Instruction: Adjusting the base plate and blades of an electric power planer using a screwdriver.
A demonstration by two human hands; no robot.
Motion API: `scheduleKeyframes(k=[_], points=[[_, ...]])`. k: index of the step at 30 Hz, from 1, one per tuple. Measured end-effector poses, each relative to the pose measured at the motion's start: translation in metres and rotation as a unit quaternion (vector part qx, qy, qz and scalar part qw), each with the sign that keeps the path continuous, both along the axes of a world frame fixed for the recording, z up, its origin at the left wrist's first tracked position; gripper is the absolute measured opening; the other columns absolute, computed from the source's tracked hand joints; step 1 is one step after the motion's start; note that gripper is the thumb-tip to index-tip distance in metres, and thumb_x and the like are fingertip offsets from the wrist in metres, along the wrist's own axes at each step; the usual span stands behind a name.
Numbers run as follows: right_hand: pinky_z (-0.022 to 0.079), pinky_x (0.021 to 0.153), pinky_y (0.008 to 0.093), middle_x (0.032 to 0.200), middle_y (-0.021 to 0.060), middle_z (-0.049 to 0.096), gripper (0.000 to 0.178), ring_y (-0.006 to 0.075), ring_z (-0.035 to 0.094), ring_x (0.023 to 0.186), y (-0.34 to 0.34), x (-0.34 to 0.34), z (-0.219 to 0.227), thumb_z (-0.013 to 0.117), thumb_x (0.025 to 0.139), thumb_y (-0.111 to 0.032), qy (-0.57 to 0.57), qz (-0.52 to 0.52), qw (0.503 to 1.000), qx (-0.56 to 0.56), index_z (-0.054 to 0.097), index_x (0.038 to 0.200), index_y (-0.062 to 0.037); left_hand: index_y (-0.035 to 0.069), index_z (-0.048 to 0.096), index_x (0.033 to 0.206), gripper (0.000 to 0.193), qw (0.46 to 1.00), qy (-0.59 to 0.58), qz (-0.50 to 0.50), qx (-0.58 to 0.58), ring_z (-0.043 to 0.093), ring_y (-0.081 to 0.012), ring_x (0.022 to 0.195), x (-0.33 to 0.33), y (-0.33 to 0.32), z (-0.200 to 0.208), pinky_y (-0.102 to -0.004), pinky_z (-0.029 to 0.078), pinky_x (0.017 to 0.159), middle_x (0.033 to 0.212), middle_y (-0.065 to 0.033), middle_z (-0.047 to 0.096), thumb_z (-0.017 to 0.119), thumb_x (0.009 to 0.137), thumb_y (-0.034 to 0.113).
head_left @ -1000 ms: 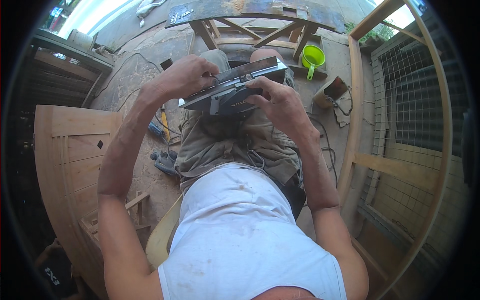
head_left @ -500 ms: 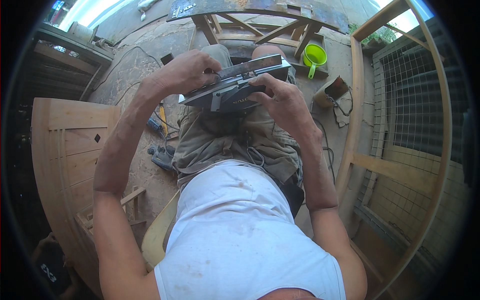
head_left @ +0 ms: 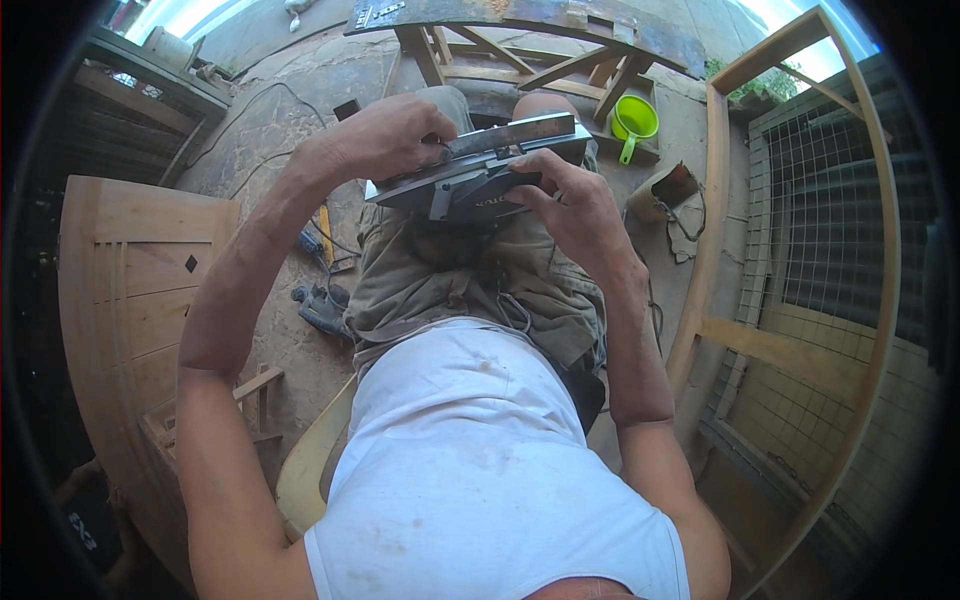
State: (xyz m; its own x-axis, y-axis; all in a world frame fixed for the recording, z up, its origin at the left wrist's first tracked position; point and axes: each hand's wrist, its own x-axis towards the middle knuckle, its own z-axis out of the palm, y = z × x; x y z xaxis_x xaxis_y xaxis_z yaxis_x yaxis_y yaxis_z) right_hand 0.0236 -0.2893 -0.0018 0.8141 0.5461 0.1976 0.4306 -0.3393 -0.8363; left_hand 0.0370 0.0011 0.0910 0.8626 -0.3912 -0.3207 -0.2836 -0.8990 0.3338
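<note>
What looks like an electric planer (head_left: 415, 197) lies across my lap, its dark printed side facing me and its pale metal sole edges upward. A flat brown-grey metal bar (head_left: 545, 131) lies lengthwise along its top. My left hand (head_left: 395, 135) is closed, fingers curled down on the bar's left end. My right hand (head_left: 572, 200) is closed too, index finger at the slot in the planer's middle and thumb against its dark side. Anything small between those fingers is hidden. Beneath the planer are my olive trousers (head_left: 420, 265).
A workbench (head_left: 520, 14) stands ahead, a lime-green dipper (head_left: 635, 118) by its right leg. Right are a rusty can (head_left: 665, 190) and a wooden frame (head_left: 712, 200). Left are a panelled door (head_left: 150, 265), corded power tools (head_left: 325, 308) and a cable (head_left: 245, 180).
The view has shifted slightly, so the whole scene sits a little differently. Both hands keep the same hold on the planer and bar, with only small finger movement.
</note>
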Motion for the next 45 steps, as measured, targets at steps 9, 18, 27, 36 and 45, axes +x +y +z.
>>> scheduleKeyframes(k=[9,18,27,36,45], points=[[0.061,0.081,0.0374,0.110,0.0113,0.086,0.034,0.0174,0.077,0.090,0.001,0.000,-0.001,0.087,0.102,-0.009,-0.002,0.001,1.000,0.007,0.077,0.135,-0.0089,-0.002,0.083,0.126,0.031,1.000,0.004,0.003,-0.010,0.082,-0.0401,0.100,0.000,0.001,-0.002,-0.0476,0.061,0.098,0.107,-0.0257,0.083,0.074,0.099,0.010],[0.061,0.084,0.0476,0.110,0.0212,0.082,0.030,0.0388,0.082,0.099,0.001,-0.001,0.004,0.085,0.100,-0.010,0.009,0.002,1.000,0.019,0.075,0.128,-0.0059,-0.001,0.084,0.123,0.028,1.000,0.000,0.002,-0.016,0.081,-0.0406,0.098,-0.001,0.001,-0.002,-0.0492,0.061,0.095,0.102,-0.0257,0.082,0.074,0.099,0.011],[0.062,0.083,0.0476,0.109,0.0210,0.083,0.030,0.0381,0.082,0.098,0.001,0.000,0.001,0.085,0.101,-0.010,0.016,0.004,1.000,0.023,0.076,0.129,-0.0064,-0.001,0.083,0.119,0.025,1.000,-0.001,0.000,-0.018,0.080,-0.0424,0.094,0.000,0.003,-0.005,-0.0506,0.060,0.093,0.098,-0.0265,0.081,0.073,0.100,0.011],[0.061,0.082,0.0417,0.109,0.0155,0.085,0.032,0.0274,0.079,0.093,0.000,-0.001,0.004,0.087,0.101,-0.009,-0.006,0.005,1.000,0.014,0.076,0.131,-0.0076,-0.003,0.081,0.113,0.020,1.000,-0.002,-0.017,-0.013,0.079,-0.0430,0.092,0.001,0.001,-0.003,-0.0520,0.059,0.091,0.094,-0.0267,0.079,0.072,0.100,0.009],[0.061,0.081,0.0415,0.109,0.0147,0.085,0.033,0.0267,0.078,0.093,0.000,0.001,-0.003,0.086,0.101,-0.008,0.001,0.003,1.000,0.021,0.075,0.132,-0.0076,-0.003,0.081,0.114,0.021,1.000,-0.002,-0.013,-0.023,0.079,-0.0434,0.095,0.002,0.001,-0.004,-0.0520,0.059,0.093,0.097,-0.0268,0.080,0.073,0.099,0.009]])
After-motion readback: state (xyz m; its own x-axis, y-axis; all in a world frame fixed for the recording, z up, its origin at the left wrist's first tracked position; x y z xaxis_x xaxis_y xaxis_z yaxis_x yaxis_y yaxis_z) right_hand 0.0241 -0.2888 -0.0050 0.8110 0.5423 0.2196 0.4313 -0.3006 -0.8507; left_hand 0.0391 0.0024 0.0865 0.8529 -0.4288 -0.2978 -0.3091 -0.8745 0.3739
